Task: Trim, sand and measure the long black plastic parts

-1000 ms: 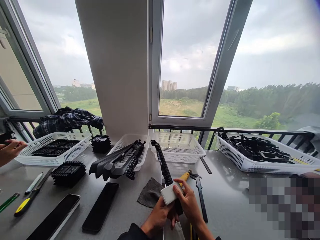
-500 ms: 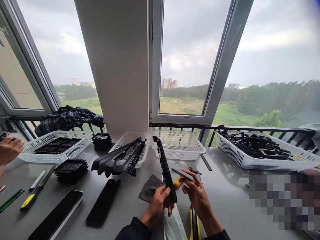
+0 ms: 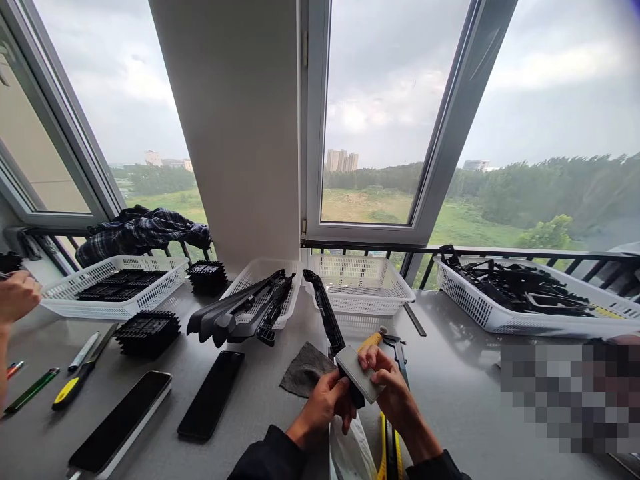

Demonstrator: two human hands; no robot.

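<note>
Centre basket [image 3: 370, 303] is our marker | just left of it: basket [image 3: 240, 279] loaded with long black mouldings | well right: basket [image 3: 480, 313] of tangled black parts | front-left on the worktop [image 3: 460, 387]: grey cloth [image 3: 306, 369] | further left: dark flat slab [image 3: 211, 395], ribbed black stack [image 3: 148, 331] | far left, behind: plaid shirt [image 3: 145, 230]

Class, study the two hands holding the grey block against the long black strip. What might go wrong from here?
1. The left hand grips the long black strip only at its near end; pressure from the grey block may swing its far end into the white basket.
2. The right hand could slip off the block and knock the yellow-handled tool lying just beyond.
</note>
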